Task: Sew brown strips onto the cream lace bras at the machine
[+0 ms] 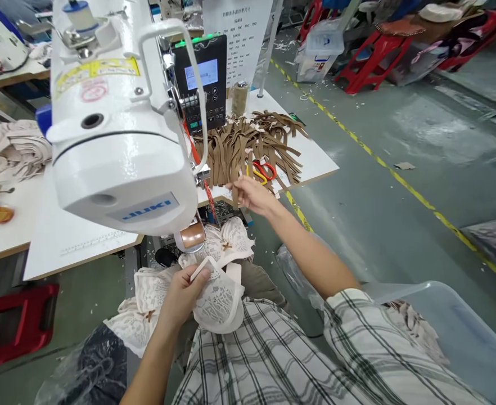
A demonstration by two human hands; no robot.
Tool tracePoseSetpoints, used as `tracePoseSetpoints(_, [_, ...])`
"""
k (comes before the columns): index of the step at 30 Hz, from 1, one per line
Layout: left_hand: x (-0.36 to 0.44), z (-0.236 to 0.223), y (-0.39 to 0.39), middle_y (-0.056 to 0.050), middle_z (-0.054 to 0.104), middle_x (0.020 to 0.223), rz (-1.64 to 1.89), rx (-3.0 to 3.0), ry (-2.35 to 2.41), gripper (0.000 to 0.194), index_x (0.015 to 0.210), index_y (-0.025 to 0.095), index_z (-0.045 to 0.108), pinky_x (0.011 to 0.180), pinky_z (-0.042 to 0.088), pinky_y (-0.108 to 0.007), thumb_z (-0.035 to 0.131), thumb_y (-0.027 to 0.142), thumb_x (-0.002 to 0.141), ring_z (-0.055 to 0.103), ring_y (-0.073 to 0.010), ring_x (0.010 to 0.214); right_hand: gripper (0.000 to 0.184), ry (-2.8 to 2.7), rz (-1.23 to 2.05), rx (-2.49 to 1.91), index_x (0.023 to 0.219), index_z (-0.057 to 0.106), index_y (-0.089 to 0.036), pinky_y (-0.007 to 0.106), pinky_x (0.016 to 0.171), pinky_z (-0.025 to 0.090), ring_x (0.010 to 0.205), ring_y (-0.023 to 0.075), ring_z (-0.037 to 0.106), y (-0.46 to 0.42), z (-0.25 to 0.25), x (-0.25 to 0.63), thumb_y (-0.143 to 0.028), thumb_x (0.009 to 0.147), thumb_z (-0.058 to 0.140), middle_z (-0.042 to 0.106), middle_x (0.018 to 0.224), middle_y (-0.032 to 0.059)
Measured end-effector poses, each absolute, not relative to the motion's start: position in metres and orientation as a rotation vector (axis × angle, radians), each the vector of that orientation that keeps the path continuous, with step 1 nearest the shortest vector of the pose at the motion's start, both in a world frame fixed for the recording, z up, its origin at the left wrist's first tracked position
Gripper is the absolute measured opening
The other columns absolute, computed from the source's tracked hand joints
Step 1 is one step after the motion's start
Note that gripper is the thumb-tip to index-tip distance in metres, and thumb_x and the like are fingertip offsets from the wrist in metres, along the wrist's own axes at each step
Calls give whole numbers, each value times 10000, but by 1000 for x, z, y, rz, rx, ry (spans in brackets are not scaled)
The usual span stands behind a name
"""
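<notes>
My left hand (183, 292) is closed on a white lace bra cup (220, 301) held over my lap, thumb on its upper edge. More lace pieces (226, 239) lie just above it under the sewing machine (117, 129). My right hand (252, 194) reaches to the near edge of a pile of brown straps (248, 149) on the white table (315, 160), fingers pinched on one brown strap (234, 194). Red and yellow scissors (262, 170) lie on the straps beside that hand.
A black control panel (201, 79) and a thread cone (239, 98) stand behind the straps. A clear plastic bin (463, 337) sits at my right. Cream fabric (16, 149) is heaped far left, a red stool (16, 320) below, yellow floor tape (400, 180) to the right.
</notes>
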State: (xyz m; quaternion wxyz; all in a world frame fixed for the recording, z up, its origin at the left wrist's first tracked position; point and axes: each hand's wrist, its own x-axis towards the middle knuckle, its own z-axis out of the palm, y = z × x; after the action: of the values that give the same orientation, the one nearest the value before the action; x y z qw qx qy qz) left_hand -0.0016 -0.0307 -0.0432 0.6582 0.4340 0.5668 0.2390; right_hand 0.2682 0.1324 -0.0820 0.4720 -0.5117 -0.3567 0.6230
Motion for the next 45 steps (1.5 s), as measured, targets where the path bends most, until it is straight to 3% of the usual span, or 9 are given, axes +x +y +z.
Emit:
tracePoseSetpoints(5, [0,-43,-28,29,503,554,602,942,1321,483,763,141,674,481,315,-215,729,620,736,438,-99,500,271,-544,1893,-936,824,557,-179,55,361,311,449,-25,420,85,-105,248,-253,732,800,669,772,-49])
tracePoseSetpoints(10, [-6,-36,-30,25,532,592,669,905,1354,449,808,150,692,495,332,-213,734,593,745,458,-100,516,355,-576,2075,-760,826,634,-165,105,497,495,552,30,599,35,-106,219,-294,624,896,689,726,-27])
tracePoseSetpoints(14, [-13,-23,-29,15,561,685,599,1060,1304,391,953,164,706,527,338,-205,693,533,824,455,-91,563,183,-927,1979,-438,885,675,-168,194,683,560,709,82,669,2,-93,204,-242,774,799,713,787,12])
tracePoseSetpoints(19, [-18,-30,-23,45,369,576,329,1141,1062,449,686,139,616,490,210,-216,653,557,846,278,-68,524,185,-935,1940,-378,934,667,-210,199,648,519,698,87,636,-7,-89,194,-232,791,782,684,781,-9])
tracePoseSetpoints(26, [-9,-27,-32,38,325,606,518,1168,1217,481,649,158,518,519,219,-233,577,565,898,283,-83,560,672,-333,2512,-541,1076,662,-173,308,792,529,828,165,654,-20,-99,169,-734,708,686,714,944,62])
tracePoseSetpoints(30, [-6,-19,-33,38,306,589,507,1345,1295,509,587,163,459,519,216,-240,534,528,933,277,-87,562,387,-522,2285,-839,943,721,-175,226,605,459,591,92,559,-14,-90,169,-525,779,751,647,686,-18])
tracePoseSetpoints(33, [-7,-18,-32,20,433,616,559,1400,1366,422,728,159,652,542,293,-238,522,494,951,388,-109,596,270,-619,1931,-965,861,747,-207,177,532,399,529,50,464,-1,-82,184,-463,779,774,538,594,-61])
tracePoseSetpoints(39, [-10,-17,-30,25,458,593,618,1462,1365,396,774,162,685,538,329,-242,501,451,973,416,-110,566,218,-1131,1986,-823,831,773,-225,279,862,516,1000,149,625,8,-59,206,-440,802,753,663,1115,40])
tracePoseSetpoints(45, [0,-22,-34,-18,563,767,669,1676,1248,269,753,168,583,648,404,-243,512,319,963,514,-135,724,187,-1385,1727,-942,902,766,-222,295,811,517,880,156,649,-1,-37,187,-377,894,661,705,927,34])
